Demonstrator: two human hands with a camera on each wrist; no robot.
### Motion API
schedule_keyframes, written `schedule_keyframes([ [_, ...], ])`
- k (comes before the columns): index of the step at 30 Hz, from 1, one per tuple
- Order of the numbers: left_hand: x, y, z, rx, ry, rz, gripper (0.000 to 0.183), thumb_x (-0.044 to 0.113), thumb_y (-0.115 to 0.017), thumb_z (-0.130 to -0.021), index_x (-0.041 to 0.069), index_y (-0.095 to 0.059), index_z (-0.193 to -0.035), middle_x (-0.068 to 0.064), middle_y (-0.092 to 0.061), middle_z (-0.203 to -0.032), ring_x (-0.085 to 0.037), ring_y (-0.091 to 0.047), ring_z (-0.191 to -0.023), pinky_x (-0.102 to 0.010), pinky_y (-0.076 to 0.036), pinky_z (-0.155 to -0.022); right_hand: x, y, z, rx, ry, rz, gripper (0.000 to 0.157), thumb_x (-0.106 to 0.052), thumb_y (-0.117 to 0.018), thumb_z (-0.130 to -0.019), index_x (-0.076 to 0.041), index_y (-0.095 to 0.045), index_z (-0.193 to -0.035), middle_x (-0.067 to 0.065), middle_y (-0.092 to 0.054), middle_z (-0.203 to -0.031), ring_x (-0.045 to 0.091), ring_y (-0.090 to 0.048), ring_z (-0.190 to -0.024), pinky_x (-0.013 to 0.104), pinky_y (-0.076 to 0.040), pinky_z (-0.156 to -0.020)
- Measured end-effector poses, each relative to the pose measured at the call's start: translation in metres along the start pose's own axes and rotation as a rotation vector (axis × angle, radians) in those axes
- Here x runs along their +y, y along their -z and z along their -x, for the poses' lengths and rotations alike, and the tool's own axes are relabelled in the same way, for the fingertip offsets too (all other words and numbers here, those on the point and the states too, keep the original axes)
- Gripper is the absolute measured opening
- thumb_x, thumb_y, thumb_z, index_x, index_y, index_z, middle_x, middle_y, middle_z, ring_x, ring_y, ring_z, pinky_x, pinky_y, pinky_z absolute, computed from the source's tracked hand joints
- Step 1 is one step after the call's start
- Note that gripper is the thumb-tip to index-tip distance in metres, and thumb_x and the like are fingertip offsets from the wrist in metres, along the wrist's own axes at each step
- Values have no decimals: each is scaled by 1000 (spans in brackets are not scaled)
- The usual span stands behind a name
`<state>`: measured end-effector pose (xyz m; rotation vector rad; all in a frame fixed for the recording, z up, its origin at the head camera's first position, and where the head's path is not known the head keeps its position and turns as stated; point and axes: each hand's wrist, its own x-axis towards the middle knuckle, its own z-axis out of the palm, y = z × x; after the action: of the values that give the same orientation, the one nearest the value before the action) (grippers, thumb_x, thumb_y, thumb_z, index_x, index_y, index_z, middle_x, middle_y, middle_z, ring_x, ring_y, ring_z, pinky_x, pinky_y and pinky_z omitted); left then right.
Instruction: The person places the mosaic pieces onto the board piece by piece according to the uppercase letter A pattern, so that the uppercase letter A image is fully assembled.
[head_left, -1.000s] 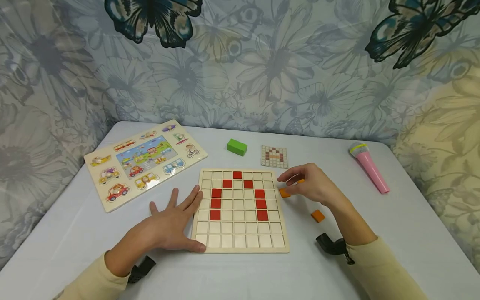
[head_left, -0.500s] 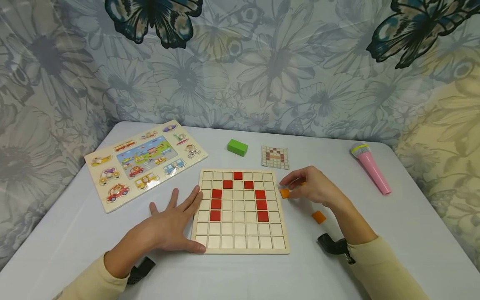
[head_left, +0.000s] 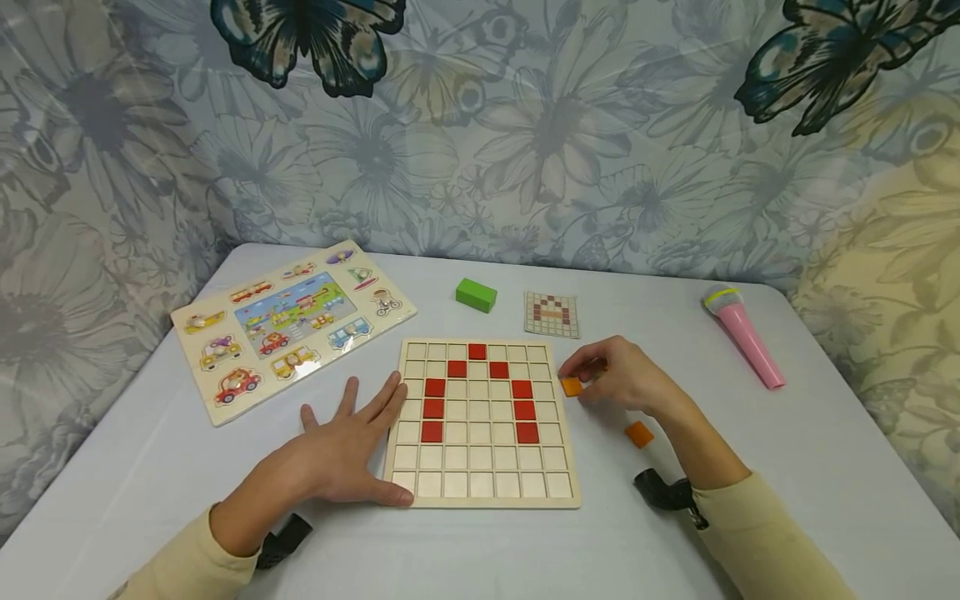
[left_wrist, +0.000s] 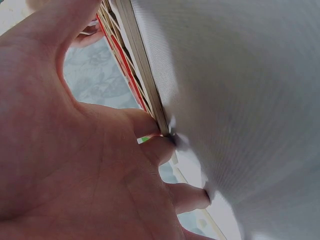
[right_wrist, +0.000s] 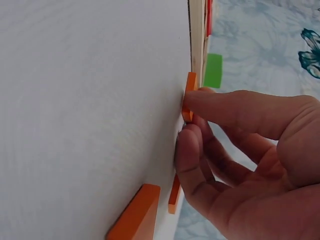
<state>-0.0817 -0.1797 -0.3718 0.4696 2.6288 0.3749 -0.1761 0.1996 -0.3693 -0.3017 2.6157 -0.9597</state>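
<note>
A wooden grid board (head_left: pixel 487 502) lies flat, with several red square tiles (head_left: pixel 433 408) set in an arch-like pattern. My left hand (head_left: pixel 341 454) is spread along the board's left side, its fingertips and thumb touching the edge. Just off the board's right edge, my right hand (head_left: pixel 624 379) pinches an orange square tile (head_left: pixel 572 387) between thumb and forefinger. That tile (right_wrist: pixel 191 80) stays low by the white cloth in the right wrist view. A second orange tile (head_left: pixel 639 434) lies nearer the person. Another orange tile (right_wrist: pixel 174 195) shows beyond the curled fingers, hidden in the head view.
Behind the board lie a green block (head_left: pixel 476 295) and a small pattern card (head_left: pixel 551 314). A picture puzzle board (head_left: pixel 225 350) sits at the left, close to the left hand. Far right is a pink toy microphone (head_left: pixel 750 346). Patterned fabric (head_left: pixel 480 167) rises behind the table.
My right hand has sunk slightly, and its thumb and forefinger have closed on the orange tile. The tile behind that hand is now covered in the head view. My left hand stays put.
</note>
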Motion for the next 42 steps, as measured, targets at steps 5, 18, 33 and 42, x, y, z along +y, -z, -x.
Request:
schedule_keyframes([
  [5,0,0,-1,0,1,0,136,75,-83,-69,13,-14,-169,0,0,-178,-60,-1,-156,-98,-9,-91,-1,-1,0,19,-8,40,33,11,-78,-74,-7,-80,-101,7,-73,-100,23,-61,-89,33,-53,-77],
  [18,1,0,-1,-5,4,1,135,75,-83,-69,13,-14,-169,0,0,-178,-60,-1,-155,-98,-9,-91,-5,-1,3,23,-31,60,28,7,-80,-79,-8,-81,-103,7,-73,-97,21,-63,-86,31,-53,-73],
  [33,2,0,-1,0,4,-7,136,75,-83,-68,13,-15,-169,-1,-1,-178,-62,-2,-155,-98,-11,-90,-10,3,8,18,-9,-9,30,1,-82,-80,-9,-81,-108,9,-74,-107,22,-63,-91,32,-53,-75],
  [42,1,-1,-1,-5,18,-8,135,74,-84,-68,14,-16,-169,0,-2,-178,-60,-2,-156,-98,-10,-92,-15,3,10,27,-4,-27,29,0,-82,-81,-9,-81,-109,9,-76,-111,22,-64,-93,32,-53,-76],
])
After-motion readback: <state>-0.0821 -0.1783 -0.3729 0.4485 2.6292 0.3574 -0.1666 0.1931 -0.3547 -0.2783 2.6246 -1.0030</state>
